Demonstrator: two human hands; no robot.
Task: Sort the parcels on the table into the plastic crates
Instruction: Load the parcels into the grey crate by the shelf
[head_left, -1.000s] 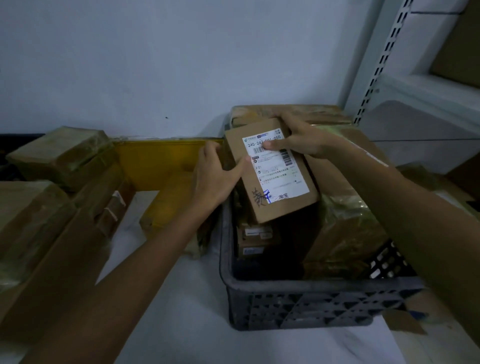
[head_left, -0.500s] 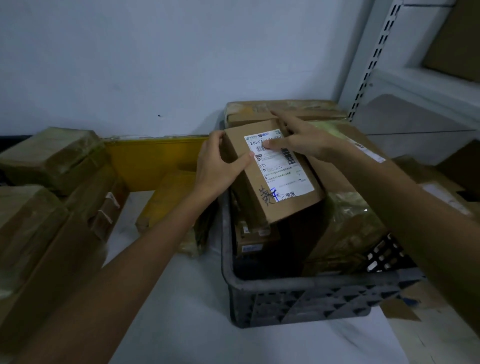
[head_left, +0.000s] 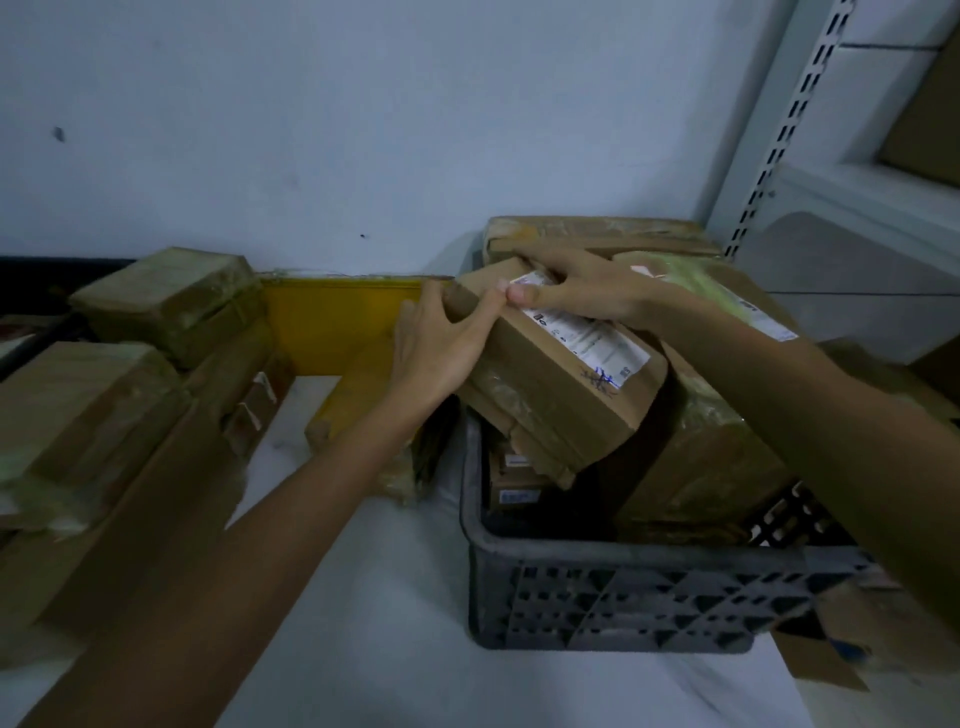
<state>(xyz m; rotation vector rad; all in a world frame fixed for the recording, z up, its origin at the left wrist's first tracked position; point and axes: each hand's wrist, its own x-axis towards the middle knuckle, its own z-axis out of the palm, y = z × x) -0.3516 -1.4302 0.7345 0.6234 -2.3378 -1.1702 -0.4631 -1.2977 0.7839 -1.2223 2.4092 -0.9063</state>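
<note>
Gripping the white-labelled brown cardboard parcel at its far end, the left hand and right hand both clamp it, tilted over the crammed dark grey plastic crate; released crooked, it could slide back out.

Dark grey crate, yellow parcel

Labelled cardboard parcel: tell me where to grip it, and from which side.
Grip the labelled cardboard parcel by its raised far end, from above: it leans label-up on other boxes in the grey crate, its lower end down among them.
</note>
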